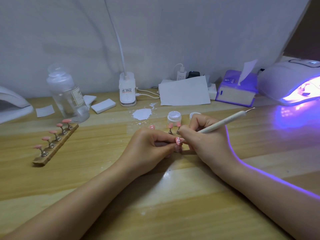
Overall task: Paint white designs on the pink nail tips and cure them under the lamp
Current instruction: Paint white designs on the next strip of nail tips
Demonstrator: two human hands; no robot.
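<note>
My left hand (152,146) pinches a pink nail tip (178,140) with white marks on it, low over the desk. My right hand (206,137) grips a white dotting pen (225,121), whose working end touches that tip while its metal point sticks up to the right. Two more pink tips on stands (174,128) sit just behind my fingers, and another dotted tip (152,127) peeks out behind my left hand. An open jar of white paint (174,117) stands beyond them. The curing lamp (292,84) glows purple at the far right.
A wooden strip (53,144) holding several pink tips lies at the left. Behind it stand a clear bottle (69,96) and white wipes (103,105). A white paint blob (142,114), desk lamp base (127,90), paper sheet (184,91) and tissue box (236,90) line the back.
</note>
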